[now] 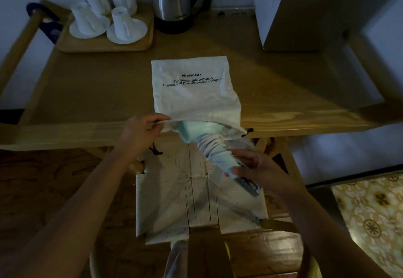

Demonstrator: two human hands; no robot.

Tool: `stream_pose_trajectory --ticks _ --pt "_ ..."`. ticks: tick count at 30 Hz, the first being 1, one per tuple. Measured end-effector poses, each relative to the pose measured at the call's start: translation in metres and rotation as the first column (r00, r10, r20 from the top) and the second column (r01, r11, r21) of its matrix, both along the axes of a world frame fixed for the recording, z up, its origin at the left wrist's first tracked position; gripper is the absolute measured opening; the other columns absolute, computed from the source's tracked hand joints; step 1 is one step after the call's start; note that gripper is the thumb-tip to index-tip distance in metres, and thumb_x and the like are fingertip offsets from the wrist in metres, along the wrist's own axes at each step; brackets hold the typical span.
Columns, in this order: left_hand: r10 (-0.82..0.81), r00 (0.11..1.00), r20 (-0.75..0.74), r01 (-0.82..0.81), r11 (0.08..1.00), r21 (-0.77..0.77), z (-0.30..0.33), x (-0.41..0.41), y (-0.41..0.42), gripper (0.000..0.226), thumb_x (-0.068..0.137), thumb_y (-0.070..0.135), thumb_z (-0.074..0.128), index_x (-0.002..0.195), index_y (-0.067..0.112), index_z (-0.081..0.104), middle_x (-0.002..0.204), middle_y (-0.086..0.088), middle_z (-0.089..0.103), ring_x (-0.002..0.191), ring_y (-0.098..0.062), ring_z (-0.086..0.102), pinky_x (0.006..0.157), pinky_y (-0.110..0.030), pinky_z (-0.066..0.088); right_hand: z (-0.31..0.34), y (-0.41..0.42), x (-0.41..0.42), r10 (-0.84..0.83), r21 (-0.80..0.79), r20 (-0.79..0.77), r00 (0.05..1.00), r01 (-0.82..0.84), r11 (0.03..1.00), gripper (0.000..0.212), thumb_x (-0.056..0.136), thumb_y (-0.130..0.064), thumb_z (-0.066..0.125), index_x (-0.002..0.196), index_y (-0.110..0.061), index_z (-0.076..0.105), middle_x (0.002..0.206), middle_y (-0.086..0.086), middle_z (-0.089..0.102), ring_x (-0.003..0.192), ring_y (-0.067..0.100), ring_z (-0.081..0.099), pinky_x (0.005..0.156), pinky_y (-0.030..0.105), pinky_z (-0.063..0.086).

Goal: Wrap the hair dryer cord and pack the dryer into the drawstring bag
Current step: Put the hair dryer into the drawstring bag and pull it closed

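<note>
Scene: a person stands at a light wooden table (91, 86), seen from a head-worn camera looking down over both bare forearms.
Bag: a white cloth drawstring bag printed with black lettering (192, 86) lies flat on the table, its mouth at the near edge and facing the person; black knotted cord ends (156, 149) hang at both sides of the mouth.
Dryer: a pale mint-green hair dryer (197, 129) sits with its head just inside the bag's mouth, the handle angling out toward the person over a woven cream chair seat (174, 201).
Cord: the white cord (210, 144) is coiled in tight turns around the dryer's handle.
Left hand: the left hand (141, 129) pinches the bag's upper rim between thumb and fingers, lifting the mouth apart.
Right hand: the right hand (250, 166) grips the lower end of the dryer's handle, fingers curled around it; the image there is blurred.
Background: a stainless steel electric kettle with black handle and base (174, 1) stands at the far edge, beside a wooden tray (139, 46) holding upturned white cups on saucers (125, 25).
Right side: a pale boxy appliance (305, 12) stands on the table's far right corner.
</note>
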State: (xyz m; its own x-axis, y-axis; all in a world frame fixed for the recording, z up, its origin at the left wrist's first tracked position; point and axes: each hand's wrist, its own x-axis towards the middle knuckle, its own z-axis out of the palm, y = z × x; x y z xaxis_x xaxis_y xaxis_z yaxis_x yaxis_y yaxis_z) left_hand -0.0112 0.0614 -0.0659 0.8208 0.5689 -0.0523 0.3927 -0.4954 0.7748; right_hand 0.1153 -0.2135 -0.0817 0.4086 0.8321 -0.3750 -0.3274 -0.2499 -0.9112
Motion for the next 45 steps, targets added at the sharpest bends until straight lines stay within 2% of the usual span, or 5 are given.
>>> stream_pose_trajectory --ticks 15,25,32,39,45 --pt "-0.026 0.999 0.041 0.023 0.997 0.073 -0.006 0.004 -0.046 0.023 0.087 0.007 0.059 0.105 0.018 0.070 0.080 0.017 0.060 0.070 0.002 0.060 0.053 -0.011 0.050 -0.011 0.105 0.002 -0.254 -0.159 0.446 0.858 0.355 0.921 0.022 0.081 -0.019 0.066 0.063 -0.007 0.062 0.042 -0.004 0.057 0.046 0.018 0.054 0.061 0.038 0.051" --pt "0.082 0.996 0.033 -0.085 0.992 0.097 -0.025 -0.003 -0.033 0.023 0.087 0.005 0.060 0.105 0.015 0.070 0.083 0.008 0.061 0.066 0.004 0.056 0.058 -0.013 0.047 -0.043 0.116 0.009 -0.073 -0.182 0.654 0.753 0.251 0.951 0.040 0.070 -0.036 0.073 0.099 -0.012 0.059 0.088 0.002 0.067 0.078 0.015 0.062 0.065 0.027 0.048" --pt "0.088 0.995 0.040 -0.091 0.992 0.092 -0.032 -0.006 -0.037 0.023 0.086 0.004 0.060 0.103 0.016 0.070 0.089 0.005 0.065 0.057 -0.004 0.059 0.056 -0.026 0.054 -0.061 0.088 -0.007 -0.012 -0.051 0.965 0.261 0.232 0.972 0.056 0.064 -0.037 0.077 0.109 -0.013 0.056 0.101 0.006 0.068 0.092 0.019 0.061 0.076 0.028 0.051" --pt "0.011 0.998 0.067 -0.022 0.986 0.167 -0.029 -0.012 -0.035 0.024 0.084 -0.006 0.060 0.102 0.006 0.070 0.100 -0.009 0.070 0.077 -0.005 0.059 0.072 0.001 0.041 -0.044 0.096 -0.012 -0.317 0.155 0.825 0.468 0.352 0.923 0.043 0.074 -0.048 0.066 0.104 -0.024 0.047 0.096 0.000 0.061 0.083 0.009 0.057 0.066 0.017 0.050" --pt "0.005 0.993 0.117 -0.030 0.977 0.209 -0.026 -0.006 -0.033 0.022 0.083 -0.005 0.060 0.101 0.004 0.070 0.094 -0.011 0.071 0.065 0.007 0.053 0.064 0.002 0.041 -0.037 0.124 0.007 -0.287 0.267 0.958 -0.007 0.393 0.880 0.063 0.064 -0.054 0.073 0.107 -0.017 0.045 0.102 0.018 0.055 0.093 0.020 0.045 0.073 0.029 0.046"
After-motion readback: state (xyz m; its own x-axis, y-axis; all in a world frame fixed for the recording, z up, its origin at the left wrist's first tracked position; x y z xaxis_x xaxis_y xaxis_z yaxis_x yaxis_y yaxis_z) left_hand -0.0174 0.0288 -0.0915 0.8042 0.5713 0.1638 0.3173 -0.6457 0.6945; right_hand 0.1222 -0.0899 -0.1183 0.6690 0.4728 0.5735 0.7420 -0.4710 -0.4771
